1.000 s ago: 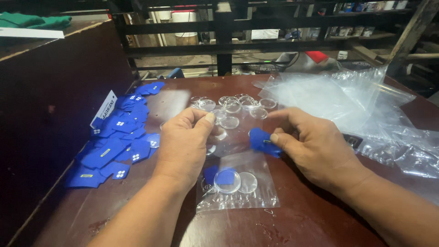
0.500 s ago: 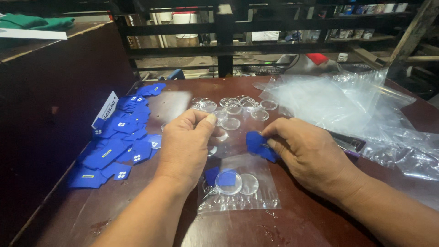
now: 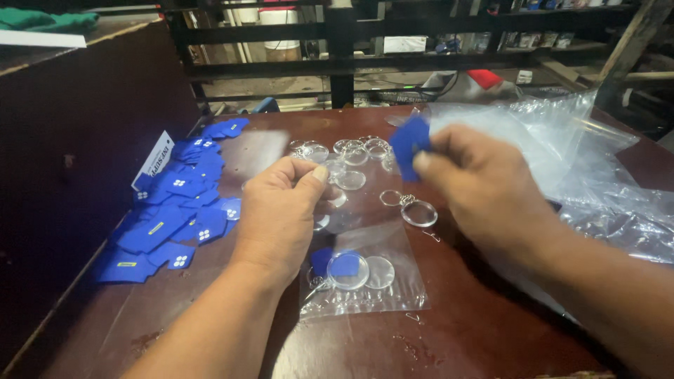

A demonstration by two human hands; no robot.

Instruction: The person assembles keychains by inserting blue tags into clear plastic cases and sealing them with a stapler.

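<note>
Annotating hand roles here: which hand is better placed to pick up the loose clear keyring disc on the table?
Probably left. The left hand hangs low beside the clear keyring disc with no visible load, while the right hand is raised, pinching a blue tag.

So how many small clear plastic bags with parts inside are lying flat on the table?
1: the small clear plastic bag lies on the brown table below the left hand. Others may be hidden in the crumpled plastic heap.

Small clear packet [image 3: 365, 281] at table centre, crumpled clear bags [image 3: 562, 161] right, white label [image 3: 156, 156] left.
</note>
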